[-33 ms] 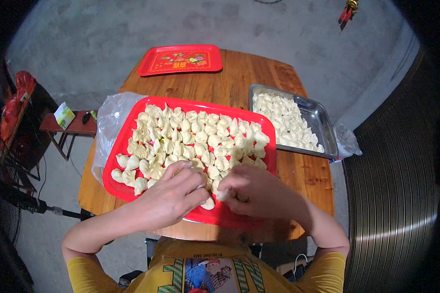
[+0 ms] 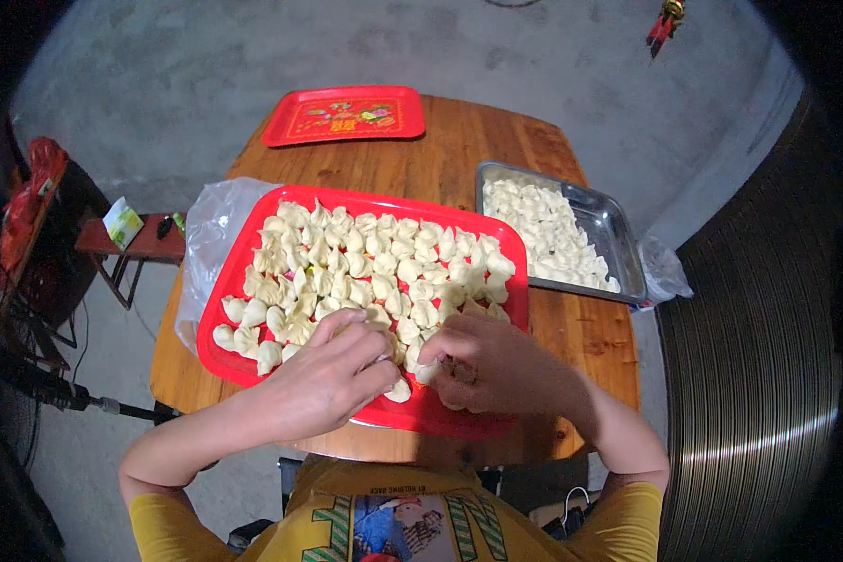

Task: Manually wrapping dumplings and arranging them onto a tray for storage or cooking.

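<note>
A large red tray (image 2: pixel 217 349) holds rows of pale folded dumplings (image 2: pixel 384 263). My left hand (image 2: pixel 342 370) is over its front middle, fingers bent down among the dumplings, with a pale piece of dough (image 2: pixel 398 391) beside its fingertips. My right hand (image 2: pixel 473 365) is closed at the front right of the same tray, a short way from my left, in shadow. Whatever either hand holds is hidden behind its fingers.
A steel tray (image 2: pixel 604 225) of white dumplings stands at the right of the wooden table (image 2: pixel 468 140). A smaller red tray (image 2: pixel 295 126) lies at the back, plastic bags (image 2: pixel 206 234) at the sides. A low bench (image 2: pixel 98 234) stands left; a ribbed dark shutter (image 2: pixel 749 393) is right.
</note>
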A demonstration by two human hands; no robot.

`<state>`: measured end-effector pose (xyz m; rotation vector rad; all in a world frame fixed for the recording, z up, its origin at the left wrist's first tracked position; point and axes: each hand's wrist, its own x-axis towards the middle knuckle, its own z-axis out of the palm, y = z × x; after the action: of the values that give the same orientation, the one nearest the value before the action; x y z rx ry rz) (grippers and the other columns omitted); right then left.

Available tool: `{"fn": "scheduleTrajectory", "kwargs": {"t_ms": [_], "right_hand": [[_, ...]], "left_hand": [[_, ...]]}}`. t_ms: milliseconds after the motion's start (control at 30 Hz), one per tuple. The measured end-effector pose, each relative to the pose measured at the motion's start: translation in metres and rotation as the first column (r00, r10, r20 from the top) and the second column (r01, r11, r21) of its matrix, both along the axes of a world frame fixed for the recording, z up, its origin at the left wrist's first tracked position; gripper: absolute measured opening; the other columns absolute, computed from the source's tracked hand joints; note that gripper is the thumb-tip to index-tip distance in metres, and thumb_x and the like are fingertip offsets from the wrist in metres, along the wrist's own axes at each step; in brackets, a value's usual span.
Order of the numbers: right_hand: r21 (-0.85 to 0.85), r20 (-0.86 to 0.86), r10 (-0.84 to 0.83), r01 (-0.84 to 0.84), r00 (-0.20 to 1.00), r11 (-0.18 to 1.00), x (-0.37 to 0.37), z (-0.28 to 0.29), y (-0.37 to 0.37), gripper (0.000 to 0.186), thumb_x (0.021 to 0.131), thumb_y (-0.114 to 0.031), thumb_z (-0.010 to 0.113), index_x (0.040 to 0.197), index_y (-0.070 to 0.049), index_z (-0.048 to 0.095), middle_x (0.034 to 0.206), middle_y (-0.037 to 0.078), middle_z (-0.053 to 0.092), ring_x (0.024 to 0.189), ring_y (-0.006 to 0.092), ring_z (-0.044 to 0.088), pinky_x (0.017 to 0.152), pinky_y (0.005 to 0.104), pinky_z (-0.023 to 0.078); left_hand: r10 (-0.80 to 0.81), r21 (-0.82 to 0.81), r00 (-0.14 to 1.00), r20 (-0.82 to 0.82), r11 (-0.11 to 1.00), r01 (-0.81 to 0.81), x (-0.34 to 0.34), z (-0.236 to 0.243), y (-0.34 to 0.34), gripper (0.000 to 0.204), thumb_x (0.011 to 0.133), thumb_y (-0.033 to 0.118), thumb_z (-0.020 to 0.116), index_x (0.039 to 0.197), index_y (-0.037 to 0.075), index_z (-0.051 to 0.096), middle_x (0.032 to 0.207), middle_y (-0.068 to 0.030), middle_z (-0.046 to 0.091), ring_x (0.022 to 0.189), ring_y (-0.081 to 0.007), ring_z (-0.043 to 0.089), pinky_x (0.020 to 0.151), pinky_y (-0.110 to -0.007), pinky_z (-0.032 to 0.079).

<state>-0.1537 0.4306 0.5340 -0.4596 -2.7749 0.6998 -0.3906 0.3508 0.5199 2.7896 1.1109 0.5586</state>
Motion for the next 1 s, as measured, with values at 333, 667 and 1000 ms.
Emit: {"fn": "scheduleTrajectory", "kwargs": {"t_ms": [333,667,1000], "right_hand": [[-0.514,0.300,0.214,-0.031,0.929,0.857,-0.013,0.015,0.018,0.017,0.091,-0.024,0.061,0.093,-0.007,0.059,0.077,0.009,0.062,0.075,0.0287,0.063,0.067,0.0396,0.049],[-0.517,0.254,0.051,0.091,0.966,0.851,-0.025,0.020,0.004,0.024,0.091,-0.027,0.059,0.087,-0.006,0.049,0.065,0.007,0.059,0.050,0.0206,0.061,0.043,0.0361,0.047],[-0.311,0.074,0.026,-0.002,0.997,0.950,-0.007,0.015,-0.002,0.017,0.091,-0.025,0.061,0.092,-0.008,0.058,0.082,0.010,0.059,0.073,0.0246,0.063,0.064,0.0388,0.051]], "left_hand": [[-0.024,0.041,0.999,0.046,0.999,0.022,0.000,-0.002,-0.001,0.017,0.079,0.009,0.063,0.094,0.005,0.057,0.098,-0.0106,0.050,0.102,-0.0277,0.052,0.104,-0.049,0.033],[0.009,0.025,0.995,0.098,1.000,-0.012,-0.001,-0.003,-0.005,0.018,0.078,0.008,0.065,0.093,0.004,0.057,0.093,-0.0103,0.048,0.099,-0.0290,0.051,0.104,-0.049,0.033],[0.164,-0.290,0.880,0.446,0.956,-0.032,-0.002,0.000,-0.007,0.008,0.087,0.010,0.064,0.094,0.007,0.059,0.099,-0.0099,0.053,0.104,-0.0292,0.052,0.099,-0.042,0.036]]}}
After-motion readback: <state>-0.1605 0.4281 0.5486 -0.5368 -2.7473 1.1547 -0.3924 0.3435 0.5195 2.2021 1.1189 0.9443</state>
